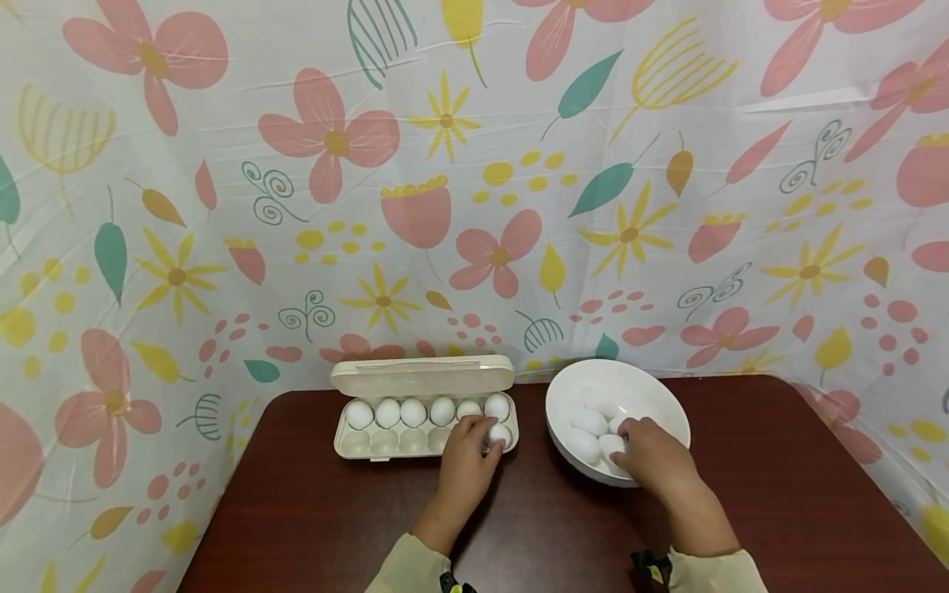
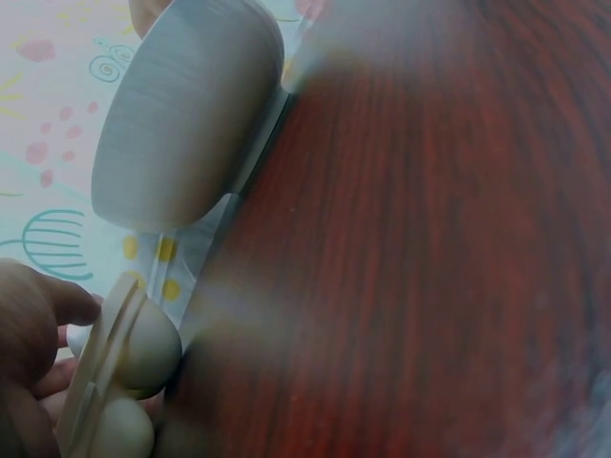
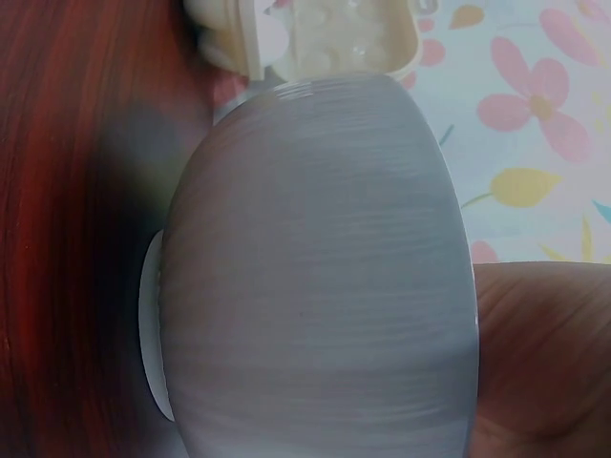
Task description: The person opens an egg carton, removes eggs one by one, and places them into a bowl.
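Observation:
An open cream egg carton [image 1: 426, 453] stands left of centre, its lid [image 1: 423, 379] tipped back. White eggs [image 1: 413, 413] fill its back row; bare cups show along the front row's left part. At the front right cup my left hand [image 1: 465, 461] pinches a white egg [image 1: 499, 434] between thumb and fingers. A white bowl [image 1: 667, 403] on the right holds several white eggs [image 1: 589, 422]. Reaching over its near rim, my right hand [image 1: 656, 453] has thumb and fingers about an egg [image 1: 612, 447]. In the right wrist view, the bowl wall hides those fingers.
Carton and bowl stand side by side near the back edge of a dark red-brown wooden table [image 1: 549, 527], with a narrow gap between them. A flower-patterned cloth [image 1: 474, 165] hangs right behind the table.

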Demonstrator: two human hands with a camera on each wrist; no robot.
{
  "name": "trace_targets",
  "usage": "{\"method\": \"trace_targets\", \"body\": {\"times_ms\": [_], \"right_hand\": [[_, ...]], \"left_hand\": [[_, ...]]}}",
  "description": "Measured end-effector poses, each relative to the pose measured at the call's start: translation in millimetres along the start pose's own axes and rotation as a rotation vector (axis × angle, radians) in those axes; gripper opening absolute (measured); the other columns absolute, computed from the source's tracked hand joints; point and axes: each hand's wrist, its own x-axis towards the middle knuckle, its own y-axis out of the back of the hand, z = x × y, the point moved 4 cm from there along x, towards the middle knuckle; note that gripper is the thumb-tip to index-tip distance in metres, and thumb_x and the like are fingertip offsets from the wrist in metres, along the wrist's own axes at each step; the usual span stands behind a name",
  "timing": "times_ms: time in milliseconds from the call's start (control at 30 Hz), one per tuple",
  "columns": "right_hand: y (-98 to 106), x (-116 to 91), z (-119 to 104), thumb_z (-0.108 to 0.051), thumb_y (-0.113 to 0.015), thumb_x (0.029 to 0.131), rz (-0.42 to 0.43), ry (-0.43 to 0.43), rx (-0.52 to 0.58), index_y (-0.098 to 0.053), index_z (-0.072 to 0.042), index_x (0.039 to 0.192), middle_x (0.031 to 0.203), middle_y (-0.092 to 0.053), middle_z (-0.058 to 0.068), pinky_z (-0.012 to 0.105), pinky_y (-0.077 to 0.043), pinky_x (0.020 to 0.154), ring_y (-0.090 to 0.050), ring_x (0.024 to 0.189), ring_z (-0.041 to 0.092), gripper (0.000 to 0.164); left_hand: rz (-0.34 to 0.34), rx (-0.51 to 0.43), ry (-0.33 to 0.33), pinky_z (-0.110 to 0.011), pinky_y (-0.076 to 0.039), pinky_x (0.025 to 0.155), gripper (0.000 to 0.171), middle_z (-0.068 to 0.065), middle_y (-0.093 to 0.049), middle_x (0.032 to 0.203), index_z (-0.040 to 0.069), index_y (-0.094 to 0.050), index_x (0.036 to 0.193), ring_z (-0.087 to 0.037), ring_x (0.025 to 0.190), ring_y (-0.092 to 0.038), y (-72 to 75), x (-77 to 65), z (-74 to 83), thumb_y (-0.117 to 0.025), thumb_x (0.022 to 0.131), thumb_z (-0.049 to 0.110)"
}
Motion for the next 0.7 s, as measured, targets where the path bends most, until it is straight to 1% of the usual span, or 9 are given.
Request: {"method": "trace_targets", "body": {"times_ms": [133,333,567,700], "right_hand": [[0.3,-0.7,0.6,-0.020,-0.075,0.086,0.004,-0.009,0.015,-0.066,0.002,0.108,0.097,-0.064,0.019,0.048,-0.052,0.074,-0.060,0.080,0.026,0.032],[1.2,-0.7,0.9,-0.020,-0.074,0.086,0.000,-0.008,0.022,-0.066,0.002,0.108,0.097,-0.064,0.020,0.048,-0.052,0.075,-0.061,0.080,0.026,0.032],[4.0,-0.6,0.6,-0.022,-0.074,0.088,-0.015,-0.014,0.011,-0.067,0.002,0.109,0.097,-0.064,0.020,0.049,-0.053,0.076,-0.061,0.082,0.027,0.033],[5.2,-1.1,0.0,-0.022,-0.073,0.089,-0.009,-0.012,0.006,-0.066,0.003,0.111,0.098,-0.063,0.020,0.049,-0.053,0.077,-0.061,0.083,0.027,0.034]], "left_hand": [[-0.013,-0.009,0.017,-0.040,-0.053,0.090,0.033,-0.006,-0.068,0.111,0.009,-0.074,0.116,-0.025,0.103,-0.065,-0.3,0.0,-0.2,-0.081,0.085,0.017],[-0.024,-0.013,0.041,-0.039,-0.053,0.089,0.032,-0.006,-0.068,0.112,0.010,-0.074,0.116,-0.025,0.102,-0.065,-0.3,-0.2,-0.5,-0.081,0.086,0.018],[-0.018,-0.013,0.042,-0.039,-0.052,0.089,0.032,-0.005,-0.068,0.111,0.010,-0.074,0.115,-0.025,0.101,-0.065,-0.1,-0.3,-1.2,-0.081,0.085,0.018],[-0.015,-0.016,0.046,-0.039,-0.052,0.089,0.031,-0.005,-0.068,0.110,0.010,-0.074,0.114,-0.024,0.101,-0.065,0.9,-0.6,-0.9,-0.082,0.085,0.018]]}}
